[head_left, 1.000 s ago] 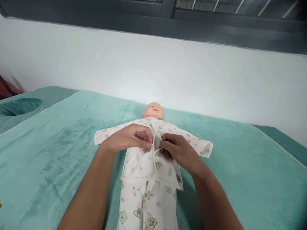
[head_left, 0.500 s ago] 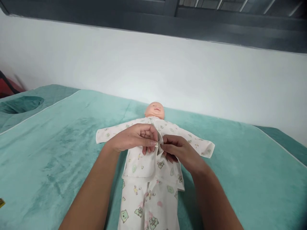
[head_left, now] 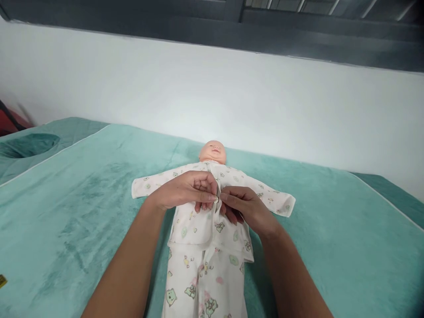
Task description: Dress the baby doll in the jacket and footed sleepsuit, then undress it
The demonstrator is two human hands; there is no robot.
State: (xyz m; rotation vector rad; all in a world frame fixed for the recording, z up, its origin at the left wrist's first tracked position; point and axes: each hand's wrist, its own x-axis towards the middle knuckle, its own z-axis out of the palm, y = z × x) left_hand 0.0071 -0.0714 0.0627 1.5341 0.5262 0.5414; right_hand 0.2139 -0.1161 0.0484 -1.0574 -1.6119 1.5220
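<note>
A baby doll [head_left: 213,152] lies on its back, dressed in a white baby shirt [head_left: 195,227] printed with small bears. Its sleeves stretch out to both sides, and matching trousers [head_left: 221,282] cover the legs. Over the chest, my left hand [head_left: 188,190] pinches one front edge of the shirt between thumb and finger. My right hand [head_left: 245,205] pinches the opposite edge, its fingertips almost against the left ones. A small round button or snap shows at the fingertips; whether it is fastened I cannot tell. Below the hands the shirt front hangs apart.
A teal plush cover [head_left: 331,247] lies under the doll, with a round hole [head_left: 31,145] at the far left. Behind stands a white wall [head_left: 212,92] below a dark window frame [head_left: 132,22]. A small yellow label [head_left: 2,280] is at the left edge.
My right hand has moved slightly left, bringing the two shirt edges closer together at the fingertips. My left hand stays nearly in place.
</note>
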